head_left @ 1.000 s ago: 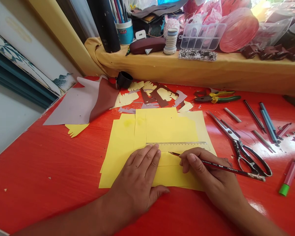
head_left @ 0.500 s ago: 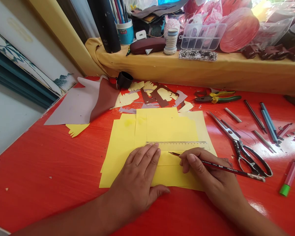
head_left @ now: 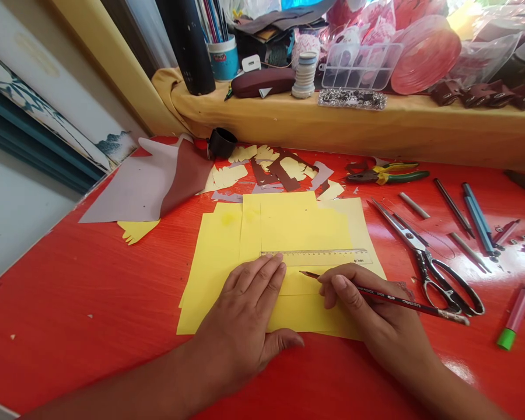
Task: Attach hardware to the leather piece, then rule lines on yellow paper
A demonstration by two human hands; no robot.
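Several overlapping sheets of yellow paper [head_left: 297,227] lie on the red table, with thin lines drawn on them. My left hand [head_left: 249,303] rests flat on the sheets, fingers stretched out and thumb apart. Its fingertips lie over the left end of a clear ruler [head_left: 328,256]. In my right hand [head_left: 363,303] is a dark pencil [head_left: 389,297], gripped between thumb and fingers. The pencil's tip points left, just below the ruler; whether it touches the paper I cannot tell.
Large scissors [head_left: 424,251] lie right of the paper, with pens [head_left: 479,216], a pink marker [head_left: 515,318] and pliers [head_left: 385,174] around them. Paper scraps [head_left: 284,169] and a black cup-like object [head_left: 221,142] sit behind. A mauve-and-brown sheet [head_left: 135,181] lies left.
The ruler's right end has tipped very slightly upward. Both hands and the pencil stay almost where they were.
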